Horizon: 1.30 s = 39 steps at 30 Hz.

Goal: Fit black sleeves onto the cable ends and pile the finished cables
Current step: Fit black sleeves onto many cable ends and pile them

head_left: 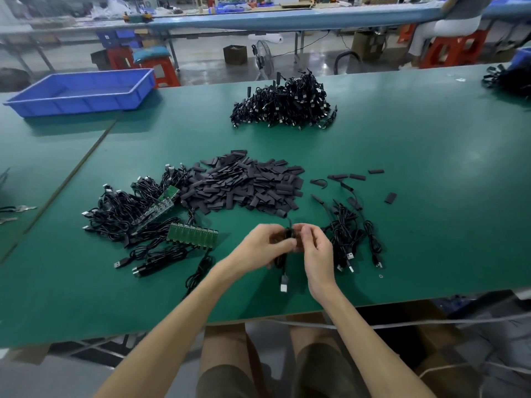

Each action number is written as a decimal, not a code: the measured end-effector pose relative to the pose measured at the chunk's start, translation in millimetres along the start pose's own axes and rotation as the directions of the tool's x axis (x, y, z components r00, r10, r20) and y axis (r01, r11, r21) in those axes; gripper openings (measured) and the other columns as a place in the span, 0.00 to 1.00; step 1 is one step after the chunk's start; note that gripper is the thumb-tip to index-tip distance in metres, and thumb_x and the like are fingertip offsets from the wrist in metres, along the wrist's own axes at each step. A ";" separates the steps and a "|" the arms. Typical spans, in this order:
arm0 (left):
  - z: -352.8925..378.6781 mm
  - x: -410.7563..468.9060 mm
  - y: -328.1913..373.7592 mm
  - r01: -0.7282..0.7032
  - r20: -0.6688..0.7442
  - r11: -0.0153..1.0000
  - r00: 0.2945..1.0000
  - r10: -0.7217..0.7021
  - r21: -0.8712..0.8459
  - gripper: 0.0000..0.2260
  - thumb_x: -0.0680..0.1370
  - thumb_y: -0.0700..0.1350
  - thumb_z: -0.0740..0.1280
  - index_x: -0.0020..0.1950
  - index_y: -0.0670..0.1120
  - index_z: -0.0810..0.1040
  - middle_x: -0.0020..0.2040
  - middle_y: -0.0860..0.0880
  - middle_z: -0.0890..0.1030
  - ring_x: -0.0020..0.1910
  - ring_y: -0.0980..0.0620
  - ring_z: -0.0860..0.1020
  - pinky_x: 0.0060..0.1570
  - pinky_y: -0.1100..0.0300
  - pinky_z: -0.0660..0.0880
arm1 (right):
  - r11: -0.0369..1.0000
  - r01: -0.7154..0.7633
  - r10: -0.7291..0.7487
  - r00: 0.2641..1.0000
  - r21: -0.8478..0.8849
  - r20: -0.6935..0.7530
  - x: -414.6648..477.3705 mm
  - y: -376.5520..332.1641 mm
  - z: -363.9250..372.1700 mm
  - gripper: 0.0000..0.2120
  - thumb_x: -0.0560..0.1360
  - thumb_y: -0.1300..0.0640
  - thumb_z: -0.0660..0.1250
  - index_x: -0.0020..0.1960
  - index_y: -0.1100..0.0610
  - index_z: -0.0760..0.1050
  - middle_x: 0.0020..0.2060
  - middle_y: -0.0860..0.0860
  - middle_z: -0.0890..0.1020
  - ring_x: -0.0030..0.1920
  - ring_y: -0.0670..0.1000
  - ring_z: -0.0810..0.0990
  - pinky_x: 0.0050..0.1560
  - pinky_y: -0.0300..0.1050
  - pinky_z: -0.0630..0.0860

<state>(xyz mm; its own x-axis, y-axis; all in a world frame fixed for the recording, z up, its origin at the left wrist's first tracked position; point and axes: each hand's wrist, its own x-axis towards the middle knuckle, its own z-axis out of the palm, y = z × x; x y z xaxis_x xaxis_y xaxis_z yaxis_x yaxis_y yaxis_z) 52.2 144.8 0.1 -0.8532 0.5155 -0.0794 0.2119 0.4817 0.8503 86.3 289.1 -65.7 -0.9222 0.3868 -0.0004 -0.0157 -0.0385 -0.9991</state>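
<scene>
You have two hands, left hand [260, 245] and right hand [316, 248], holding one cable [284, 286]. Mid-frame lies one sleeve heap [247, 185]; upper left, one blue tray [80, 106]. Four cable piles: top-centre pile [284, 101], left pile [123, 211], right pile [350, 234], upper-right pile [508, 79].

Black sleeves [247, 185] on green table [416, 156] (blue tray [80, 91] beyond)
</scene>
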 end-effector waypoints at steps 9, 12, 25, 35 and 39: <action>20.7 69.4 69.9 -0.075 0.098 0.997 0.992 0.077 -0.023 0.20 0.83 0.50 0.67 0.44 0.32 0.76 0.34 0.43 0.78 0.28 0.53 0.76 0.34 0.60 0.70 | 0.889 0.132 -0.009 0.963 -0.439 0.271 -9.7 -8.4 12.7 0.12 0.82 0.58 0.65 0.40 0.52 0.74 0.33 0.42 0.76 0.32 0.40 0.73 0.35 0.35 0.65; 46.1 86.8 71.6 -0.039 0.161 0.999 0.986 0.034 0.030 0.17 0.83 0.50 0.67 0.41 0.39 0.74 0.35 0.42 0.75 0.28 0.53 0.80 0.35 0.58 0.70 | 0.907 0.142 -0.021 0.956 -0.397 0.294 -11.4 -10.7 7.4 0.16 0.80 0.66 0.63 0.35 0.57 0.65 0.25 0.43 0.65 0.26 0.46 0.61 0.30 0.41 0.55; -11.7 72.1 11.9 0.064 -0.247 0.969 0.969 -0.003 0.239 0.12 0.82 0.37 0.65 0.63 0.43 0.82 0.60 0.45 0.80 0.51 0.53 0.78 0.58 0.60 0.76 | 0.909 0.135 -0.021 0.960 -0.394 0.280 -5.1 -5.2 8.6 0.03 0.83 0.57 0.67 0.52 0.53 0.80 0.42 0.43 0.86 0.45 0.42 0.82 0.49 0.38 0.77; -127.7 9.6 -51.0 0.333 -0.414 0.741 0.907 -0.081 0.583 0.11 0.82 0.47 0.67 0.62 0.45 0.82 0.58 0.45 0.82 0.52 0.48 0.79 0.64 0.45 0.74 | 0.915 0.162 -0.063 0.963 -0.370 0.264 -3.3 0.6 9.7 0.04 0.82 0.56 0.69 0.51 0.47 0.80 0.40 0.39 0.86 0.45 0.40 0.84 0.48 0.34 0.79; -142.3 -11.9 -56.7 0.290 -0.097 0.710 0.949 -0.300 0.642 0.13 0.76 0.65 0.69 0.48 0.57 0.83 0.44 0.60 0.84 0.45 0.58 0.79 0.62 0.50 0.62 | 0.915 0.164 -0.063 0.960 -0.368 0.273 -3.0 1.9 10.2 0.04 0.82 0.56 0.69 0.50 0.47 0.80 0.41 0.36 0.85 0.45 0.40 0.84 0.48 0.34 0.79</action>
<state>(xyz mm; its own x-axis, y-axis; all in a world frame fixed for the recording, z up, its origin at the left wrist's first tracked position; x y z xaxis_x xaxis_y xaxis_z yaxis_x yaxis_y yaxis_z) -17.5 10.5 26.8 -0.9196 0.2756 -0.2799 0.2086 0.9464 0.2465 85.1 278.4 -67.1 -0.9898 0.1223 0.0734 -0.0236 0.3671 -0.9299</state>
